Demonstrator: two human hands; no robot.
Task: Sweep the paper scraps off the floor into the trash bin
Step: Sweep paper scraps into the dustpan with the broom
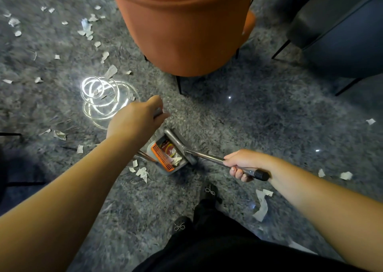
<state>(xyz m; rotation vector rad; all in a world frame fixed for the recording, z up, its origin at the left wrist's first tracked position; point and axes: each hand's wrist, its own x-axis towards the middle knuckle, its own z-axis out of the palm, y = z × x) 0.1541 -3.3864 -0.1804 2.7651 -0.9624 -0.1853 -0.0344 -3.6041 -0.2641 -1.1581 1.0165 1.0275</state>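
A grey dustpan (169, 169) with an orange comb edge stands on the dark glossy floor, and a few paper scraps lie inside it. My right hand (243, 164) grips its long metal handle (209, 156) near the black end grip. My left hand (137, 118) grips a thin metal handle (158, 112), most of which is hidden behind the hand and forearm; its head is out of sight. White paper scraps (142, 172) lie just left of the pan. Several more scraps (86, 28) are scattered over the far left floor, and others (261, 204) lie by my right foot.
An orange armchair (184, 29) stands straight ahead on thin black legs. A dark blue chair (348, 37) is at the right. A bright lamp reflection (101, 97) glares on the floor. My black shoes (208, 192) are below the pan. No trash bin is in view.
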